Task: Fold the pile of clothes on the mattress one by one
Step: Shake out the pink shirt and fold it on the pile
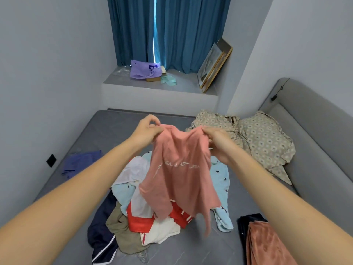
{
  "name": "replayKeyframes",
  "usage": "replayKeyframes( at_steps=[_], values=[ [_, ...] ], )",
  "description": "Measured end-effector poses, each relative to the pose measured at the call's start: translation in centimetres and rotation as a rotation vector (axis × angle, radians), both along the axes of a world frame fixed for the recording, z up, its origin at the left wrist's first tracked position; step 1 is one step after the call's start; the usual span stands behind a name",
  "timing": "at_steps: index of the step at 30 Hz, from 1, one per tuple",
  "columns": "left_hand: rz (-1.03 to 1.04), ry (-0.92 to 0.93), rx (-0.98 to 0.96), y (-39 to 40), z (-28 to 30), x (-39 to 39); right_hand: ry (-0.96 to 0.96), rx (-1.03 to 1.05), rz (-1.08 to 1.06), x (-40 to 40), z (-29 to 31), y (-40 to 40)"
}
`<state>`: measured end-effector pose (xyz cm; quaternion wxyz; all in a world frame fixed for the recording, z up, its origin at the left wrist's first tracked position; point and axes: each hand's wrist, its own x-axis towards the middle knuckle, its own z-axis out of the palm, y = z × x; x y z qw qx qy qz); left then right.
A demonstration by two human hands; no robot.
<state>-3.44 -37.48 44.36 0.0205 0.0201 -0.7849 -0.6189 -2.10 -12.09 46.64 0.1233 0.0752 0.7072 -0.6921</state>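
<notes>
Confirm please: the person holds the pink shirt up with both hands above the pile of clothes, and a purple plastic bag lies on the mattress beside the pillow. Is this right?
Not quite. The purple plastic bag lies on the window ledge by the blue curtains, not on the mattress. The head view shows it. The rest holds: left hand and right hand hold the pink shirt above the pile of clothes.

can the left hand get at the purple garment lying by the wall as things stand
Probably not right now: the left hand is pinching the pink shirt. The path to the purple garment looks free otherwise.
</notes>
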Motion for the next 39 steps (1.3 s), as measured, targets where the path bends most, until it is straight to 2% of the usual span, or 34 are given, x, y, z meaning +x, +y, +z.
replayKeyframes(
  at_steps=[5,9,11,13,16,18,20,24,28,33,39],
  values=[
    [-0.176,0.109,0.061,4.3,0.7,0.9,0.061,-0.249,0.145,0.8,0.6,-3.0],
    [-0.255,0.104,0.069,5.1,0.0,1.5,0.079,-0.315,0.144,1.1,1.2,-4.1],
    [-0.244,0.146,0.104,4.8,-0.5,1.3,0.07,-0.286,0.177,1.4,1.3,-3.8],
    [-0.251,0.169,0.057,4.5,-0.5,1.1,0.111,-0.22,0.199,1.4,1.3,-3.1],
    [-0.245,0.184,-0.036,3.6,-0.1,0.5,0.285,-0.084,0.047,0.7,1.0,-1.1],
    [-0.267,0.171,-0.025,2.9,0.9,0.2,0.395,0.049,-0.061,0.0,0.6,0.6],
    [-0.289,0.163,-0.005,2.3,2.0,-0.1,0.475,0.195,-0.012,-0.7,0.1,1.9],
    [-0.378,0.146,0.124,1.5,4.0,-0.5,0.386,0.161,0.248,-1.6,-0.1,1.6],
    [-0.438,0.099,0.184,1.0,5.5,-0.7,0.316,0.038,0.309,-2.2,0.3,-1.0],
    [-0.418,0.136,0.081,0.2,5.9,-0.6,0.261,-0.005,0.38,-2.1,1.1,-3.6],
    [-0.46,0.177,-0.088,-1.5,5.4,0.0,0.24,-0.065,0.305,-1.7,2.8,-5.5]
  ],
)
